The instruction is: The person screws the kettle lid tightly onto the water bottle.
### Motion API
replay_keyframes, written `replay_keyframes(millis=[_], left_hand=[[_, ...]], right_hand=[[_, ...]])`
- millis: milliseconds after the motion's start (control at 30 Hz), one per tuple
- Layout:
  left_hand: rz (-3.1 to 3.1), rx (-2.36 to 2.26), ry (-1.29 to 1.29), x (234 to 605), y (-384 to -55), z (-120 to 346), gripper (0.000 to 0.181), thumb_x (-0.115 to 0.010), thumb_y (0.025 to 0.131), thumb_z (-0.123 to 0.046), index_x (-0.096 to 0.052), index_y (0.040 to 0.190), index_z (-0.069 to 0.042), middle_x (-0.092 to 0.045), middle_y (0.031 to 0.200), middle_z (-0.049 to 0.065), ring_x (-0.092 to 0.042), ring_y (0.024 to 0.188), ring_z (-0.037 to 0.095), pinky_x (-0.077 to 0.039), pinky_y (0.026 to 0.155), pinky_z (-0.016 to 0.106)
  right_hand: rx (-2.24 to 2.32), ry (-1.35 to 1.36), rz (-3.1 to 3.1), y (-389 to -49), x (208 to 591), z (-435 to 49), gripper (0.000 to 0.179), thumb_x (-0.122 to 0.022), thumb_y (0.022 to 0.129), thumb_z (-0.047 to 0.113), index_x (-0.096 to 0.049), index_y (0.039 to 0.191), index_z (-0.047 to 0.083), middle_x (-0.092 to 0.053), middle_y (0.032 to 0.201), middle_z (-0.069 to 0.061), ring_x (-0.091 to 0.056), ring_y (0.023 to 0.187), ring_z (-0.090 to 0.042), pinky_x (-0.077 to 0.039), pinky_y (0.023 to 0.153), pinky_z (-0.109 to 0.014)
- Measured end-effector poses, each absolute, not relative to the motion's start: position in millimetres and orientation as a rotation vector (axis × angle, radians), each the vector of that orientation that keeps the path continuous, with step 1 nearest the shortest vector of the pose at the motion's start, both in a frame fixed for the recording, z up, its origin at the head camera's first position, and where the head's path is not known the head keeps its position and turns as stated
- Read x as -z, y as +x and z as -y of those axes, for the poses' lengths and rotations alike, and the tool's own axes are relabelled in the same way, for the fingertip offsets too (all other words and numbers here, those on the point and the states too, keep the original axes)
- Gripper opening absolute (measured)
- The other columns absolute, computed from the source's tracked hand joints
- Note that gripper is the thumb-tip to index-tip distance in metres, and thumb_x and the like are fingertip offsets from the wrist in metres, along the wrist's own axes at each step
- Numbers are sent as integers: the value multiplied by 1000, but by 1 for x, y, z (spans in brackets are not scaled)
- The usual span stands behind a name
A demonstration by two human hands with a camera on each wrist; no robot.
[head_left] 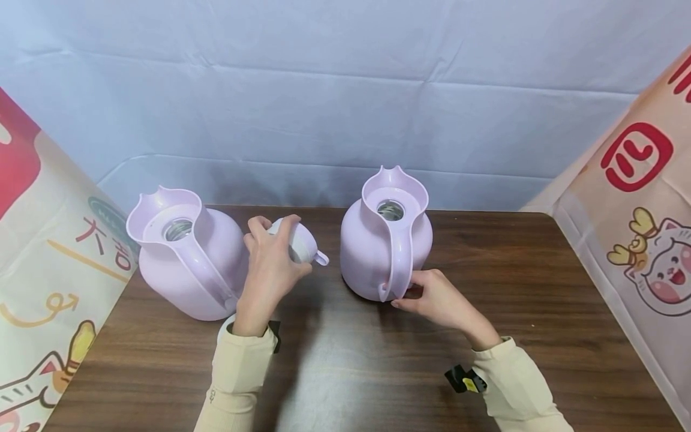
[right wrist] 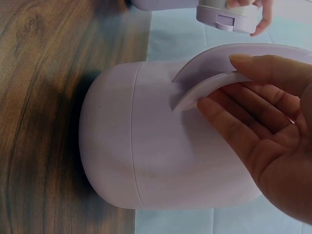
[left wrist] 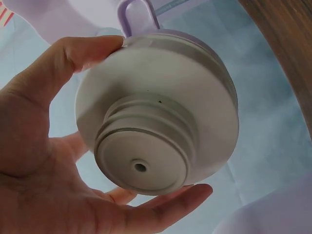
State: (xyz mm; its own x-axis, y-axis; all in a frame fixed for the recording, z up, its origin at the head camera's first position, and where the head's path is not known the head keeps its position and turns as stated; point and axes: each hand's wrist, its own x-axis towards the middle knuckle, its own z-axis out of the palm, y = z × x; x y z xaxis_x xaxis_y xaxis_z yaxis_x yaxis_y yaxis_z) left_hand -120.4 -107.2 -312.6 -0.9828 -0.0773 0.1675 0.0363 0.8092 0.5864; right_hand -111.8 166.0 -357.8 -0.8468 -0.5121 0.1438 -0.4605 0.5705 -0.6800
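Head view: pale blue backdrop [head_left: 345,114] along the far side, printed cloths with cartoon figures at left [head_left: 32,264] and right [head_left: 642,228]. Dark wood-grain counter [head_left: 345,378]. Two lilac jugs stand on it, lidless, mouths showing glassy interiors: left jug [head_left: 167,279], just beside the person's left forearm; right jug [head_left: 358,252], spout to the far side, handle [head_left: 401,258] to the near side. Left hand [head_left: 270,264] holds a stopper [head_left: 305,240] above the counter, between the jugs, tilted, its loop [head_left: 321,258] to the right. Right hand [head_left: 439,300] is at the handle's lower end. Cream sleeves [head_left: 237,378] on both arms.

Left wrist view: stopper's pale underside faces the camera, threaded plug [left wrist: 146,146] with a small central hole. Thumb on the rim by the loop, other fingers spread round the opposite side; grip as wide as the stopper.

Right wrist view: thumb and forefinger nearly closed, pinching the handle of the right jug. A seam [right wrist: 132,131] rings the jug's lower body.
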Motion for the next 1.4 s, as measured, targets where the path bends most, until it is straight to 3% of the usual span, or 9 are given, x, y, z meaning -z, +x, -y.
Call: replay_keyframes(millis=[267, 500, 867, 1167, 1400], left_hand=[[2791, 1003, 48, 307, -118, 107, 73, -75, 60, -6, -40, 124, -15, -18, 130, 28, -29, 111, 46, -42, 80, 49], [2796, 1002, 51, 299, -121, 107, 72, -71, 61, -7, -34, 123, -11, -28, 124, 33, -30, 110, 47, -39, 84, 49], [2767, 953, 4, 285, -123, 107, 71, -74, 59, -11, -35, 119, -9, -40, 108, 28, -40, 96, 43, -39, 78, 46], [2771, 974, -34, 274, -123, 100, 68, -71, 63, -12, -38, 123, -15, -36, 119, 28, -39, 99, 42, -39, 77, 45], [2741, 979, -44, 265, -124, 93, 65, -71, 64, -14, -40, 121, -16, -38, 119, 24, -41, 99, 39, -40, 74, 44]], right_hand=[[1147, -843, -2723, -111, 358, -166, 18, -75, 73, 9, -68, 89, 9, -66, 83, 2, -58, 78, -9, -48, 69, -30], [1155, -843, -2718, -111, 358, -166, 18, -75, 73, 9, -68, 89, 9, -66, 84, 2, -59, 77, -9, -48, 69, -28], [1146, -856, -2733, -111, 357, -165, 20, -75, 72, 8, -69, 91, 8, -67, 85, 0, -60, 79, -10, -49, 70, -29], [1161, -859, -2715, -112, 357, -165, 21, -75, 72, 7, -68, 92, 7, -67, 86, -1, -61, 79, -11, -49, 69, -28], [1161, -850, -2720, -112, 356, -165, 21, -75, 72, 7, -68, 91, 7, -67, 85, 0, -60, 78, -10, -49, 69, -28]])
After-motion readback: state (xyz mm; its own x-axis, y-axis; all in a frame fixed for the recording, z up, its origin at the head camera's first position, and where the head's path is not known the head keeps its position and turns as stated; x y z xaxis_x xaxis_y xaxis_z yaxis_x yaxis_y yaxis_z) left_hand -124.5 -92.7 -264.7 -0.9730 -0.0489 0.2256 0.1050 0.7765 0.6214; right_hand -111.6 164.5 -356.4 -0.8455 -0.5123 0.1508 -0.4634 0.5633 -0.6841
